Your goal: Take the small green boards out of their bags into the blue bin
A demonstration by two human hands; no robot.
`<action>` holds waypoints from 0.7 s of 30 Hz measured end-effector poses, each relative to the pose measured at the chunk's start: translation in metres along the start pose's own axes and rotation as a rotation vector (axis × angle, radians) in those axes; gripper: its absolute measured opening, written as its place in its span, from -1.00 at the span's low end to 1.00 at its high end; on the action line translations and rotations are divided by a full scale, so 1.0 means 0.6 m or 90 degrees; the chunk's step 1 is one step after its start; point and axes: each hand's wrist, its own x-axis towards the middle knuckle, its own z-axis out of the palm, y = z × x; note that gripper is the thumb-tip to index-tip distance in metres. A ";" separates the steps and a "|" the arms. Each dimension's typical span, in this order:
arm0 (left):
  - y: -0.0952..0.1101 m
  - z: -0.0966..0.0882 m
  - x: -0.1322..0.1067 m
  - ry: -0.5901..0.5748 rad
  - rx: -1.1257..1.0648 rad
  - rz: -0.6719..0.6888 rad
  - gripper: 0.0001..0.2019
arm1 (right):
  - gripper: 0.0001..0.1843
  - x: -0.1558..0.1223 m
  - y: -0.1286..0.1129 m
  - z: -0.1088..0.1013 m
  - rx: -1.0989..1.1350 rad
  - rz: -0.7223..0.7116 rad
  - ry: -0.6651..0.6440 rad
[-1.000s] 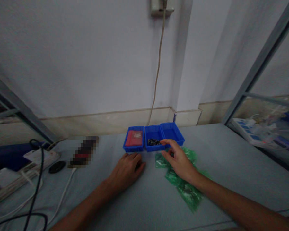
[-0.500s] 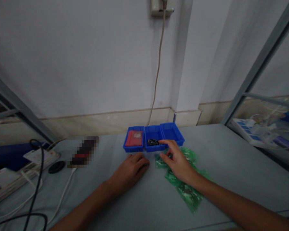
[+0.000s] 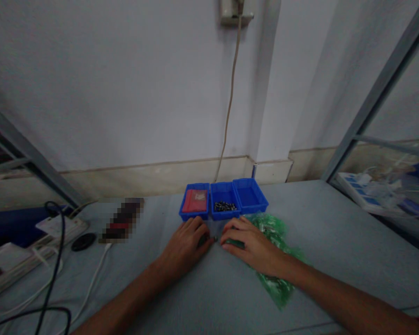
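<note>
My left hand rests on the table with its fingers curled in towards the thumb. A small dark, shiny piece shows at its thumb tip, and something dark green is partly visible inside the curl. Opposite it, my right hand is closed, thumb under the fingers, with dark green material showing in the gap; what the fingertips hold is hidden. Green plastic bags lie under and beside the right hand. Just beyond both hands, the middle blue bin contains small black-and-silver metal parts.
A left blue bin holds a red packet; a right blue bin adjoins the middle one. Leftward are a blurred-out device, a black ring-shaped object, cables and a power strip. Another power strip lies right.
My right hand has come away from the middle bin, down and slightly left, and its fingers have closed. The small dark piece now shows at my left thumb.
</note>
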 end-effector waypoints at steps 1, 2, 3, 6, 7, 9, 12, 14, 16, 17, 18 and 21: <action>-0.001 0.001 0.000 0.000 0.005 -0.006 -0.91 | -0.85 -0.001 0.000 0.000 -0.018 -0.009 -0.021; -0.002 0.001 0.000 0.001 0.009 -0.008 -0.92 | -0.82 -0.002 -0.001 -0.001 -0.030 -0.014 -0.040; -0.003 0.002 0.000 0.000 0.009 -0.007 -0.94 | -0.79 -0.003 -0.002 0.000 -0.040 -0.016 -0.055; -0.004 0.002 -0.001 -0.001 0.004 0.009 -0.96 | -0.70 -0.006 -0.005 0.001 -0.057 -0.020 -0.081; -0.004 0.002 -0.001 0.001 0.003 0.014 -0.96 | -0.68 -0.007 -0.006 0.002 -0.061 -0.020 -0.085; -0.006 0.003 -0.001 0.011 0.005 0.017 -0.96 | -0.65 -0.008 -0.008 0.003 -0.064 -0.021 -0.087; -0.010 0.005 -0.001 0.035 0.015 0.010 -0.95 | -0.58 -0.009 -0.008 0.003 -0.068 -0.026 -0.090; -0.012 0.007 -0.001 0.051 0.019 0.003 -0.94 | -0.54 -0.009 -0.007 0.003 -0.070 -0.032 -0.090; -0.014 0.008 -0.002 0.064 0.022 -0.008 -0.92 | -0.55 -0.009 -0.006 0.004 -0.071 -0.035 -0.087; -0.015 0.009 -0.002 0.068 0.023 -0.013 -0.91 | -0.57 -0.008 -0.005 0.004 -0.071 -0.035 -0.083; -0.015 0.009 -0.002 0.068 0.024 -0.020 -0.90 | -0.61 -0.008 -0.004 0.005 -0.072 -0.033 -0.078; -0.014 0.007 -0.001 0.053 0.028 -0.032 -0.90 | -0.73 -0.006 0.000 0.008 -0.066 -0.019 -0.041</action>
